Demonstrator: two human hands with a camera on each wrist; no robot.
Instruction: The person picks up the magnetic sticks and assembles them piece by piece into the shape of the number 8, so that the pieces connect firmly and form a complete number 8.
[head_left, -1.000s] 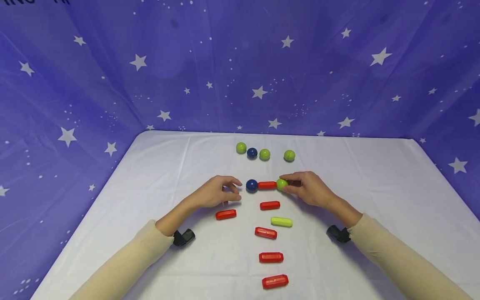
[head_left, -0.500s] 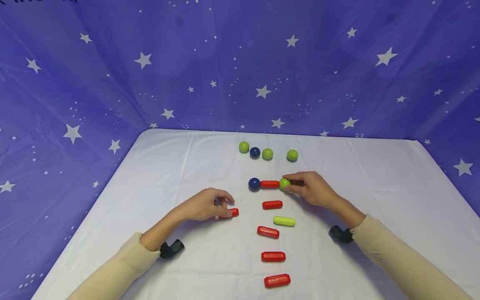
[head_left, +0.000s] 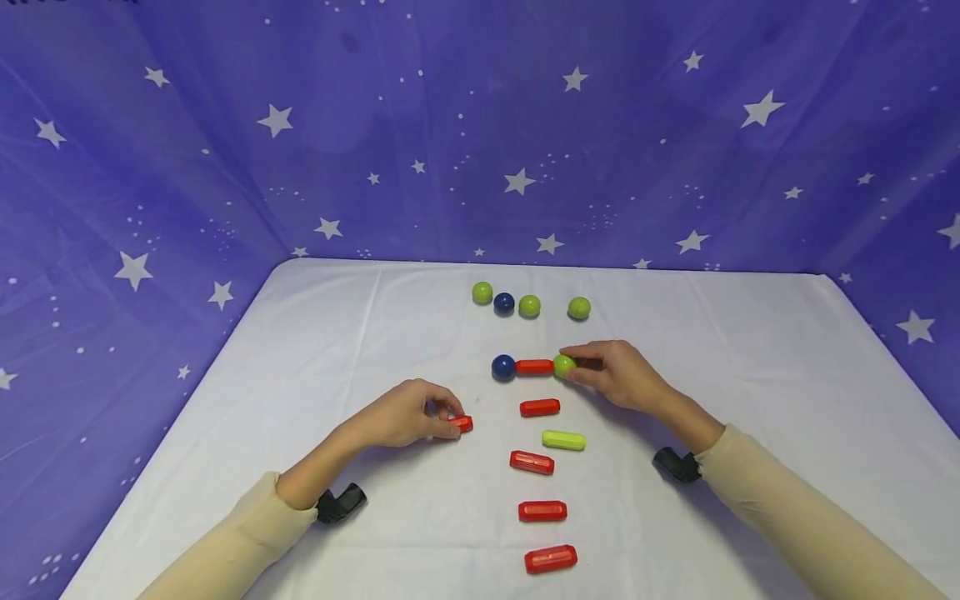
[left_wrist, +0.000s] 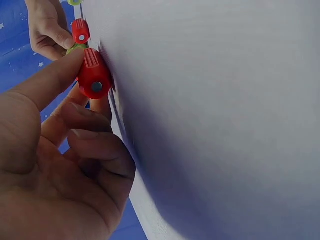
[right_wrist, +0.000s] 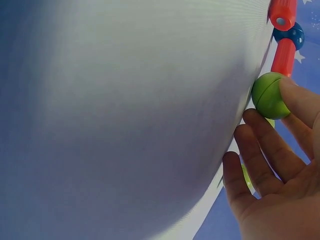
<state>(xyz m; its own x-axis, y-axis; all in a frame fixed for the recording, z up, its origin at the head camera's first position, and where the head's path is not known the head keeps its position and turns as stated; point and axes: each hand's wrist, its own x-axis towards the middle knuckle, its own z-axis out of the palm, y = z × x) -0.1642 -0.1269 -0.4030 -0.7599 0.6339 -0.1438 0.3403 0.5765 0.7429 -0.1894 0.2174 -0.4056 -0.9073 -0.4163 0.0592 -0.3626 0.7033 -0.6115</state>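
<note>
My left hand (head_left: pixel 408 412) pinches a red magnetic rod (head_left: pixel 463 423) between thumb and fingers, low at the cloth left of the middle. The rod's near end, with a round silver magnet, faces the camera in the left wrist view (left_wrist: pixel 95 75). My right hand (head_left: pixel 622 375) holds a green ball (head_left: pixel 564 366) with thumb and fingertips. That ball sits at the right end of another red rod (head_left: pixel 535 367), whose left end meets a dark blue ball (head_left: pixel 504 367). In the right wrist view the green ball (right_wrist: pixel 270 95) shows a seam line, and the remaining fingers are spread below it.
Behind the joined piece lie three green balls (head_left: pixel 529 306) and a blue ball (head_left: pixel 504 303). Toward the front runs a column of several red rods (head_left: pixel 542 511) with one yellow-green rod (head_left: pixel 563 440). A white cloth (head_left: pixel 360 333) covers the table; a starry purple curtain (head_left: pixel 450 125) surrounds it.
My left hand has moved down and toward me from beside the blue ball and taken hold of the red rod at left. My right hand keeps its hold on the green ball.
</note>
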